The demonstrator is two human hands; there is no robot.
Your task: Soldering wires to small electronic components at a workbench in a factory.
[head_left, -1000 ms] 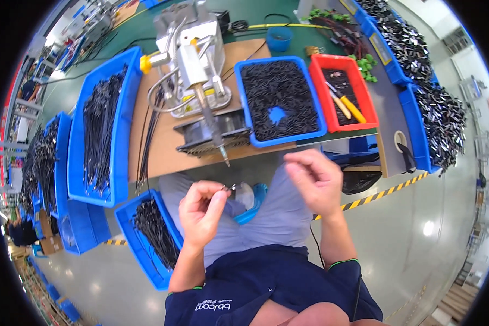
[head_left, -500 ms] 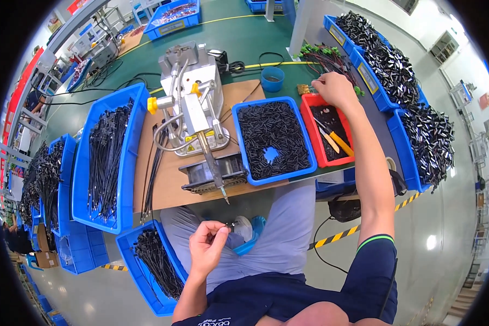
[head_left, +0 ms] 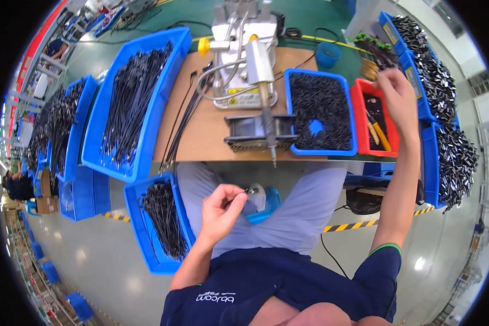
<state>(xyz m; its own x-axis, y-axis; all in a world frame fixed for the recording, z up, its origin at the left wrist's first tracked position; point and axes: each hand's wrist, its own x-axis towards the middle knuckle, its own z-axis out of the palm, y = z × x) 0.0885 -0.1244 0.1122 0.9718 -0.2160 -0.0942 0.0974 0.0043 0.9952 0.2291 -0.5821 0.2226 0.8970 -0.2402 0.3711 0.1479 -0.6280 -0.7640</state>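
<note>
My left hand [head_left: 221, 211] is over my lap, thumb and finger pinched on a tiny part [head_left: 250, 191] too small to name. My right hand [head_left: 399, 100] reaches out above the red tray [head_left: 391, 147], fingers drawn together at its far edge; what they hold, if anything, is hidden. Beside those fingertips are a gold-coloured block [head_left: 369, 69] and a bundle of dark wires [head_left: 384, 56] with green ends. Inside the red tray lie a yellow-handled tool [head_left: 382, 137] and small dark bits. A bench soldering machine [head_left: 259, 62] points its iron tip [head_left: 273, 157] down past the table's near edge.
A blue tray [head_left: 298, 150] of short black tubes stands left of the red one. Long blue bins [head_left: 177, 57] of black cables are at the left, another bin [head_left: 149, 259] below. Bins [head_left: 430, 163] of shiny black pieces line the right. A blue cup [head_left: 327, 55] stands behind.
The view has shifted, so the bench sits higher and farther right. My left hand keeps its pinch over my lap. My right hand stays by the red tray's far edge, fingers slightly lower against it.
</note>
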